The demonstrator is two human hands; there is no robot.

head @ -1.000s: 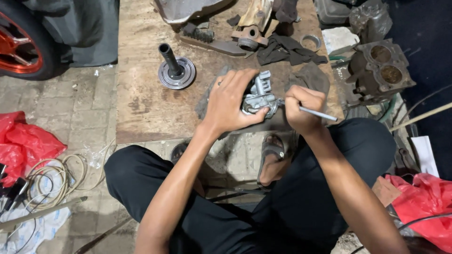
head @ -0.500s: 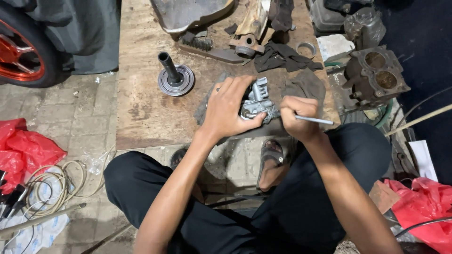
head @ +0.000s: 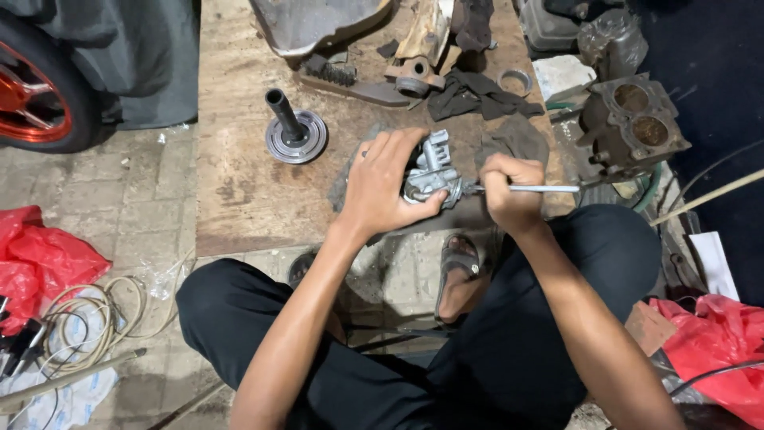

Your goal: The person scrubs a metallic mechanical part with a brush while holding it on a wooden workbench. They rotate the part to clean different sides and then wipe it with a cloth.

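Observation:
My left hand (head: 383, 185) grips a small silver metal engine part, like a carburettor (head: 434, 169), over the near edge of a worn wooden board (head: 239, 175). My right hand (head: 509, 191) is closed around a thin silver rod-like tool (head: 541, 189). The tool lies level, its tip at the right side of the metal part and its free end pointing right. A dark rag (head: 517, 139) lies on the board just behind my right hand.
On the board stand a round metal hub with an upright shaft (head: 293, 127), dark rags (head: 477, 94), a ring (head: 516, 80) and rusty parts. A two-bore cylinder block (head: 633, 119) sits right. Red plastic bags (head: 40, 259) and coiled cable (head: 87, 306) lie left; a red-rimmed wheel (head: 36, 87) stands far left.
The thin tool in my right hand has swung from slanting down-right to level. My left hand and the metal part have stayed almost where they were.

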